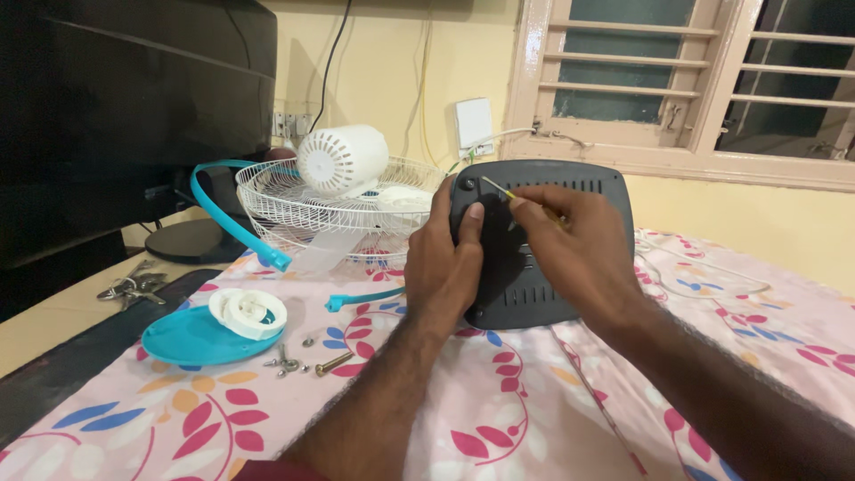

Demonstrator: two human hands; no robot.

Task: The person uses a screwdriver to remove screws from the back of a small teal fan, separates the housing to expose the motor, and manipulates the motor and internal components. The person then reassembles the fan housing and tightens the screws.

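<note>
i see a bed or table covered in a pink floral cloth, and on it, propped upright under my fingers, a dark grey plastic base with rounded corners and vent slots along its top edge. my left hand grips its left side, fingers wrapped behind and the thumb pressed flat on the face. my right hand lies across the face, fingertips pinched together around a thin screwdriver. its long axis slants up and to the left, away from my right fingertips, with the tip just short of a screw hole at the base's top left corner, right above my left thumb. the right hand is the nearer one to that corner.

left of my left fingers stand a white wire fan guard with a white motor housing resting in it, then a curved teal ring. lower left lie a teal disc carrying a white round cap, and loose screws beside it. no labels or packages show clearly.
</note>
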